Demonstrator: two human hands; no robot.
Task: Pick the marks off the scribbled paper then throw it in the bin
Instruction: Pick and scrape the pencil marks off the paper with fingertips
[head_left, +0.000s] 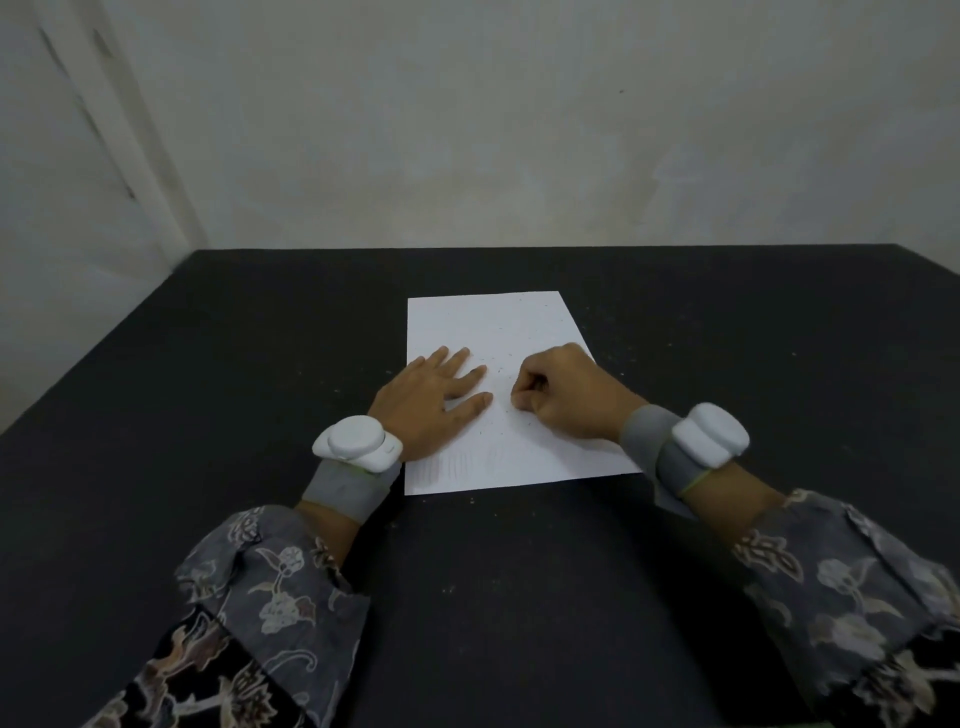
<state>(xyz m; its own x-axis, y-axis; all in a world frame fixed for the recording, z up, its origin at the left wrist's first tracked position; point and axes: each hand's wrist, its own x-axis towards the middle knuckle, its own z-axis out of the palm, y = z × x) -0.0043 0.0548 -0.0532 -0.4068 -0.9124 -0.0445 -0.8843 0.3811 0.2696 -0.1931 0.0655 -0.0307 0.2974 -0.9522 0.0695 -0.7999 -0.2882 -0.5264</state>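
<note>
A white sheet of paper (498, 332) lies flat on the black table (208, 364). Faint scribbled strokes show near its front edge, and small dark specks are scattered across its middle. My left hand (434, 400) rests flat on the sheet's left half with its fingers straight and spread. My right hand (563, 395) sits on the right half, fingers curled tight and thumb against the fingertips, which press down on the paper. Anything pinched between them is hidden. No bin is in view.
Both wrists carry grey bands with white devices, one on the left wrist (358, 444) and one on the right wrist (709, 434). A pale wall (519, 130) stands just behind the table's far edge. A few tiny crumbs lie on the table around the sheet.
</note>
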